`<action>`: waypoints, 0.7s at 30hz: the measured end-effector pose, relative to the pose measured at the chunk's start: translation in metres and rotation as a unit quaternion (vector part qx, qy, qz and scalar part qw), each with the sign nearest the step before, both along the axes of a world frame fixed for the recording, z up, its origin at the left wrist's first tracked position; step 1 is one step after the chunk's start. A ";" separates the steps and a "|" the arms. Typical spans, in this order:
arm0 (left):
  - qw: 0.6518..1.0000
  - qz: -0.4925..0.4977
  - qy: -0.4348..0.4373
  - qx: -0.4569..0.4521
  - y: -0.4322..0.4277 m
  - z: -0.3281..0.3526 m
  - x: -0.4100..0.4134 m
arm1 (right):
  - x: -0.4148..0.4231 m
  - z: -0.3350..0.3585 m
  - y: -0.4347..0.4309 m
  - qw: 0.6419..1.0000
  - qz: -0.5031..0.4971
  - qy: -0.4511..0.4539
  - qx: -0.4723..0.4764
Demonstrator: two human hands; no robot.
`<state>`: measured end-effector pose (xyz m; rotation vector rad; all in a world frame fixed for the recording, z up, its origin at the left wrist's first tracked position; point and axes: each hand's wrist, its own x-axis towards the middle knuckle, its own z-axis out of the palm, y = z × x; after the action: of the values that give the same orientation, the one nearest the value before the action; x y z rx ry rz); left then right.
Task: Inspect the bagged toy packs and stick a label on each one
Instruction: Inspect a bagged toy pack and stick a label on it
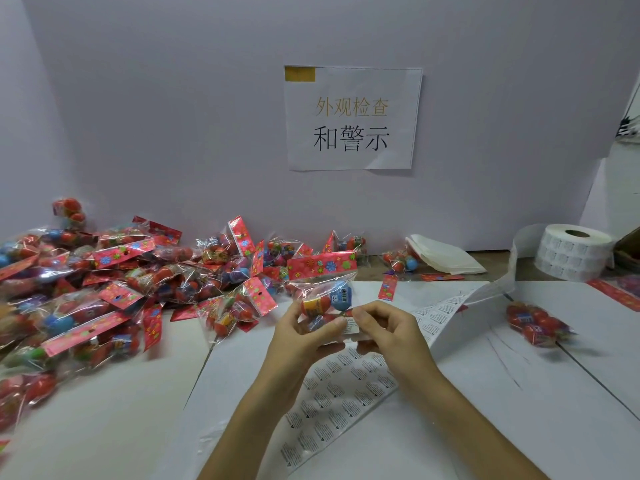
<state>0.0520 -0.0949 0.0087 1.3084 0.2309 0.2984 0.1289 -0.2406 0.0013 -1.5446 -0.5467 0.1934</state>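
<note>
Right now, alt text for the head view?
The left hand grips a toy pack above a white table while the right hand pinches a label against it. A label strip lies beneath, running to a roll far right; a pile of packs lies left.

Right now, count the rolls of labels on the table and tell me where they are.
1. The label roll stands at the far right of the table, near the wall, its printed strip trailing forward. More could lie out of frame.
</note>
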 end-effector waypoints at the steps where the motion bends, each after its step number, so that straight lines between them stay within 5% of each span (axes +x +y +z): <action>1: 1.000 0.000 0.004 0.001 -0.001 0.000 0.001 | 0.001 0.000 0.000 1.000 -0.007 -0.003 -0.004; 12: 0.999 -0.002 0.011 -0.030 0.002 0.000 0.002 | 0.000 0.002 -0.001 1.000 0.024 -0.002 -0.009; 21: 0.986 -0.063 -0.008 -0.152 0.007 -0.001 -0.003 | 0.004 0.002 -0.003 0.999 0.051 0.004 0.015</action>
<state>0.0495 -0.0879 0.0074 1.0122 0.1716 0.1597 0.1334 -0.2439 0.0037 -1.4873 -0.6208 0.2675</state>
